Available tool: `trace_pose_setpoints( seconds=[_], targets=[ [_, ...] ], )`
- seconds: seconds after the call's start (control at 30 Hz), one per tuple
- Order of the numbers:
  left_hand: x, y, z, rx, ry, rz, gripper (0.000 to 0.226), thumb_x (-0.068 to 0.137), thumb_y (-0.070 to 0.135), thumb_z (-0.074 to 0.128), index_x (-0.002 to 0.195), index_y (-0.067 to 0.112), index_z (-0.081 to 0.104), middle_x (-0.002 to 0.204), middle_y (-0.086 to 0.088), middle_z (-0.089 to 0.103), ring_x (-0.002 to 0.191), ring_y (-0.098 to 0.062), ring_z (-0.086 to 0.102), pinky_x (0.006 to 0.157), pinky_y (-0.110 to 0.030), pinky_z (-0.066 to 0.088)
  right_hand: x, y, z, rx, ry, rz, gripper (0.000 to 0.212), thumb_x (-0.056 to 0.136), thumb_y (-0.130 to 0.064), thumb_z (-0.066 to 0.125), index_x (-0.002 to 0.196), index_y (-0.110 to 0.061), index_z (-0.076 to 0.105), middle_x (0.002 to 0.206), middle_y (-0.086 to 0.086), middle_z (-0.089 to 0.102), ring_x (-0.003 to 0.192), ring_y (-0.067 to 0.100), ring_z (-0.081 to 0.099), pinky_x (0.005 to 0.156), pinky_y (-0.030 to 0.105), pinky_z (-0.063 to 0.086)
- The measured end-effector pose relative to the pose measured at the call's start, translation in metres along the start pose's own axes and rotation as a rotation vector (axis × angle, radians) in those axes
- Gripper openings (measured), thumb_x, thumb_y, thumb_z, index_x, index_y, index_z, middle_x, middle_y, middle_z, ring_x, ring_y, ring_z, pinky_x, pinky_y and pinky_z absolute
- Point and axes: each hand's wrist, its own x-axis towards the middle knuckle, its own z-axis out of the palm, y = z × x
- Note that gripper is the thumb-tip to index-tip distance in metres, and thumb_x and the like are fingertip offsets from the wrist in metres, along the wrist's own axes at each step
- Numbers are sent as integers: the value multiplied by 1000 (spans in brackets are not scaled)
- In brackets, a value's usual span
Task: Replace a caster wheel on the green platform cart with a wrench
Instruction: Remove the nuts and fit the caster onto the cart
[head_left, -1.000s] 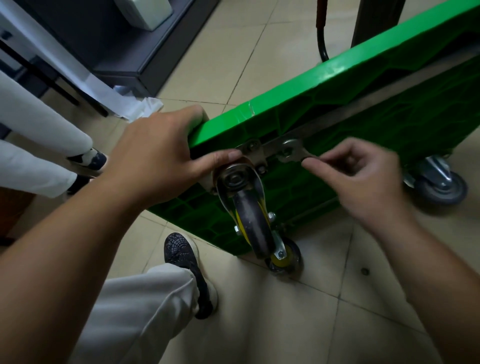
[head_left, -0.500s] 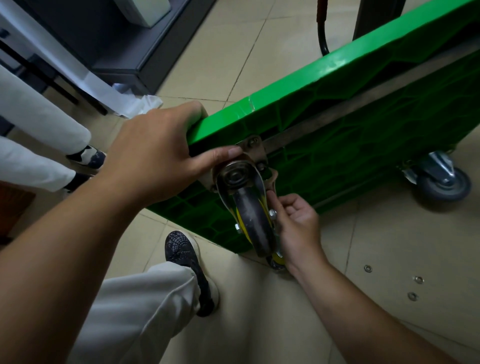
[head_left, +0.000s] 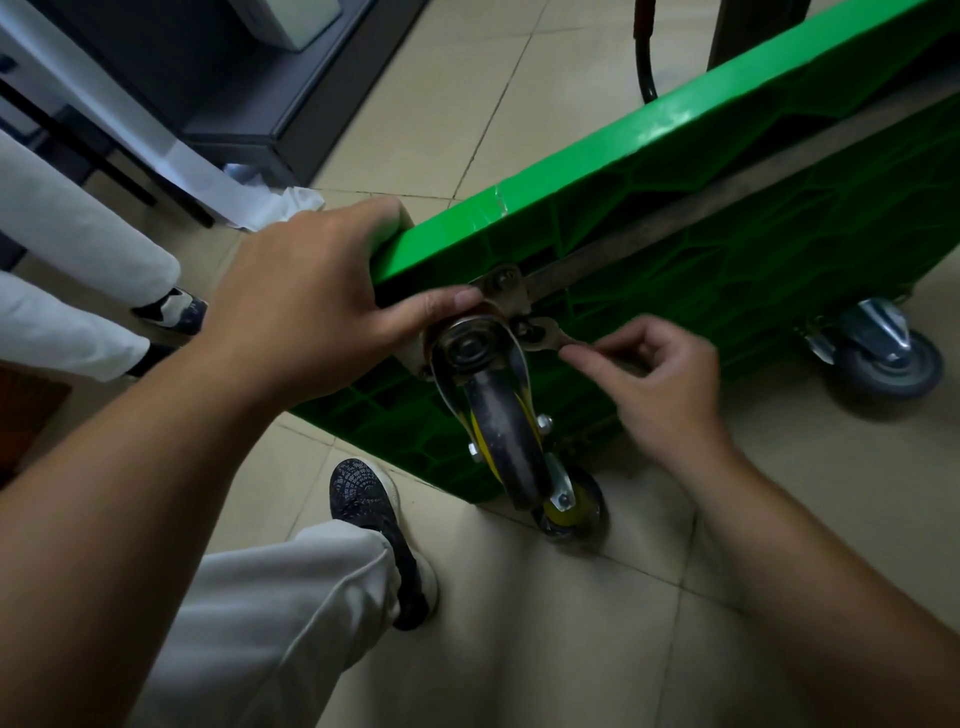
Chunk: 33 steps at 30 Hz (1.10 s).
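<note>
Caster wheel (head_left: 501, 431) sits at the near corner of the tipped green platform cart (head_left: 675, 156). The right hand (head_left: 660, 384), beside the wheel a moment ago, now pinches the wrench (head_left: 548, 338) on a plate bolt (head_left: 530, 328), so turning it looks next. The left hand (head_left: 311, 306) grips the cart's edge.

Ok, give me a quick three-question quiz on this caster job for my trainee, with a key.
1. True or false: the left hand grips the corner of the green cart beside the caster wheel.
2. The wrench pinched by the right hand sits on: A) a mounting-plate bolt, B) the ground, C) the wheel axle.
3. Fill in: the grey caster at far right rests on the ____.
Key: 1 true; 2 A; 3 floor.
</note>
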Motion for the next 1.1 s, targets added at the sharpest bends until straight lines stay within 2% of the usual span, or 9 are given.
trace_pose_setpoints(
  seconds=[0.2, 0.33, 0.4, 0.47, 0.53, 0.6, 0.8, 0.97, 1.1],
  targets=[
    [0, 0, 0, 12, 0, -4, 63, 80, 86, 48, 87, 23, 50, 63, 9, 46, 58, -10, 46, 54, -33, 29, 40, -49, -38, -686, -134, -377, 45, 65, -67, 75, 76, -25, 65, 74, -5, 67, 84, 26, 57, 71, 38, 51],
    [1, 0, 0, 10, -4, 0, 63, 80, 85, 47, 87, 23, 51, 62, 9, 46, 57, -8, 45, 53, -31, 28, 38, -69, -51, -843, -108, -456, 42, 66, -67, 71, 79, -28, 66, 77, -5, 67, 89, 24, 51, 69, 34, 45],
    [1, 0, -1, 9, 0, -4, 64, 82, 86, 48, 88, 22, 52, 61, 9, 46, 57, -8, 45, 53, -30, 28, 29, -62, -52, -670, -96, -364, 39, 68, -63, 76, 78, -26, 67, 74, -7, 67, 81, 18, 61, 65, 32, 53],
    [1, 1, -1, 4, -7, -8, 64, 83, 86, 50, 88, 22, 53, 62, 9, 46, 57, -8, 45, 53, -30, 28, 12, -46, -40, -269, -40, -186, 34, 69, -49, 82, 77, -19, 67, 71, -7, 68, 69, 6, 64, 61, 19, 52],
    [1, 2, -2, 0, -11, -10, 62, 80, 82, 50, 88, 21, 53, 62, 9, 46, 57, -8, 45, 53, -30, 28, -9, -27, -20, 154, 35, 27, 32, 70, -42, 79, 78, -15, 64, 67, -4, 70, 63, 6, 63, 61, 16, 49],
    [1, 3, -2, 0, -12, -15, 61, 80, 81, 52, 88, 20, 53, 62, 8, 46, 57, -9, 45, 53, -31, 27, -26, -8, 1, 367, 62, 205, 32, 71, -40, 75, 78, -12, 62, 67, -1, 70, 61, 9, 60, 61, 17, 49],
    [0, 4, -2, -8, -20, -14, 60, 81, 80, 52, 88, 21, 53, 63, 8, 47, 57, -10, 45, 54, -32, 29, -49, 15, 48, 559, 62, 398, 32, 69, -37, 79, 76, -13, 59, 66, 4, 63, 60, 14, 55, 60, 26, 46],
    [-1, 1, -1, 4, -4, -10, 65, 83, 87, 49, 88, 22, 52, 64, 9, 47, 59, -8, 46, 54, -32, 30, -47, 19, 65, 593, 49, 443, 32, 61, -49, 89, 61, -28, 65, 69, 11, 61, 71, 25, 53, 71, 42, 40],
    [0, 1, -1, -2, -10, -16, 63, 83, 84, 51, 88, 21, 52, 65, 8, 48, 59, -11, 46, 55, -34, 31, -41, 17, 64, 571, 47, 390, 30, 62, -43, 85, 65, -22, 64, 68, 9, 61, 64, 19, 53, 64, 32, 41]
  ],
)
